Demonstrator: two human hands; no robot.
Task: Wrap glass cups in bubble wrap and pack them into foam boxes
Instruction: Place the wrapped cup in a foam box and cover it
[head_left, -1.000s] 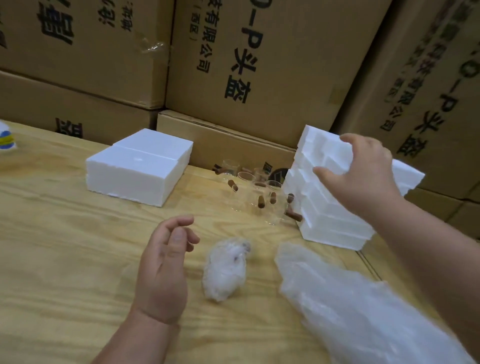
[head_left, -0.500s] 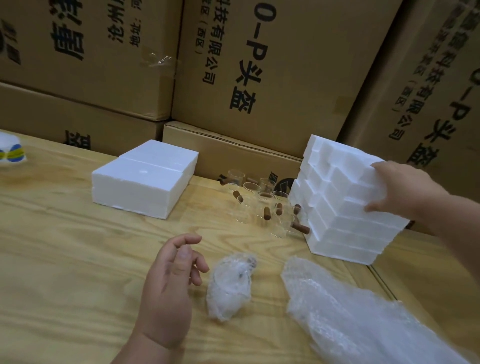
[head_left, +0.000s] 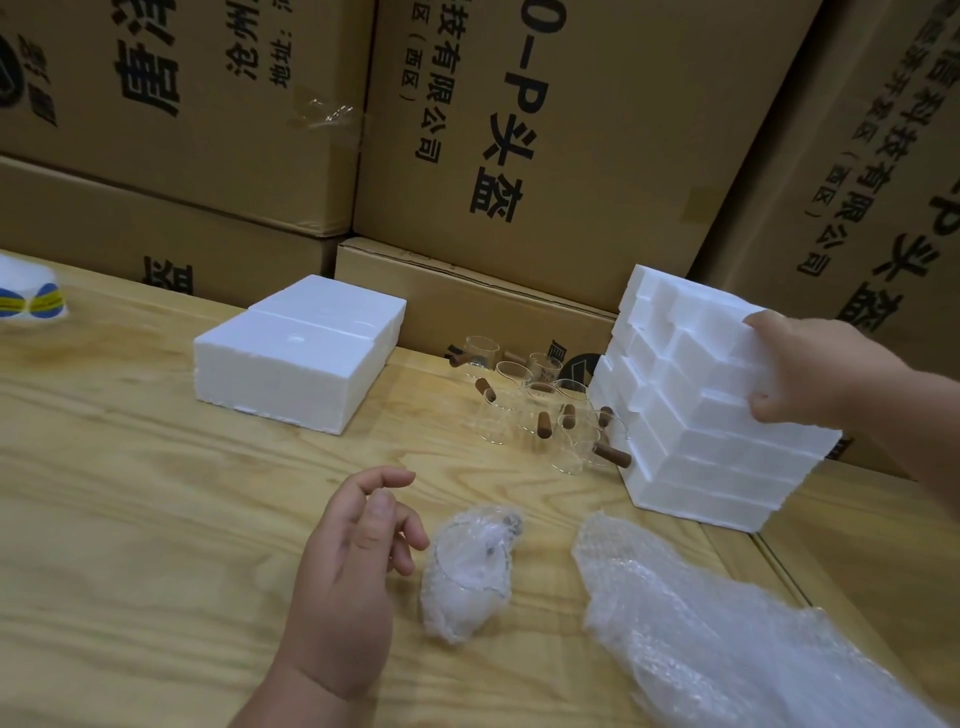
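writing: brown cardboard cartons (head_left: 545, 130) stacked behind the desk, black Chinese print; readable bits "头盔", "有限公司", "(西区)", "-P"; the rest cut off or sideways
label roll: white roll with blue-yellow stickers (head_left: 31, 299) at far left edge of desk, text too small to read
surface: light plywood desk (head_left: 130, 519), grain visible, seam near right edge
room: carton wall close behind the desk, nothing else of the room seen
right hand (head_left: 810, 374): fingers curled over upper right corner of stepped stack of white foam boxes (head_left: 701, 415) at right back of desk, grasping it
left hand (head_left: 353, 561): released, fingers loosely bent, holds nothing, over desk near front edge
wrapped cup: glass cup in bubble wrap bundle (head_left: 467, 566) lying on desk just right of left hand, apart from it
bare cups: clear glass cups with brown wooden handles (head_left: 540, 405) clustered at back, just left of foam stack
closed foam: white foam box block (head_left: 301, 353) toward left back of desk
wrap: loose clear bubble wrap sheet (head_left: 717, 634) at front right corner
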